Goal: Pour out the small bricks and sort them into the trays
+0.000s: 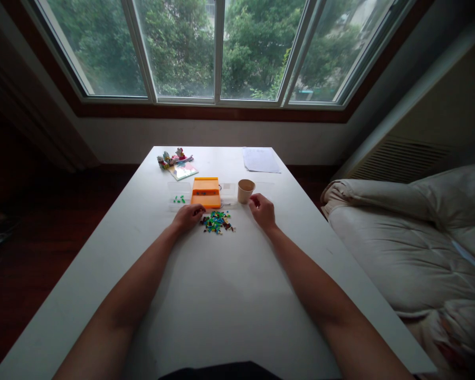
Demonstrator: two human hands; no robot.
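A heap of small colourful pieces point(217, 221), mostly green, blue, yellow and brown, lies on the white table point(217, 295). At its left edge rests my left hand point(189, 215), fingers curled together; anything in them is too small to make out. Just right of the paper cup point(246, 191) is my right hand point(263, 211), its thumb and fingers pinched close to the cup's side. Whether it touches the cup I cannot tell. Behind the heap stands an orange box point(206, 193). A clear tray point(179, 191) left of it holds several green pieces point(179, 199).
Small toy figures point(172, 158) and a picture card point(184, 170) lie at the far left of the table. Paper sheets point(261, 160) are at the far right. A cushioned sofa point(411, 248) stands right of the table, and a window point(217, 53) is beyond it.
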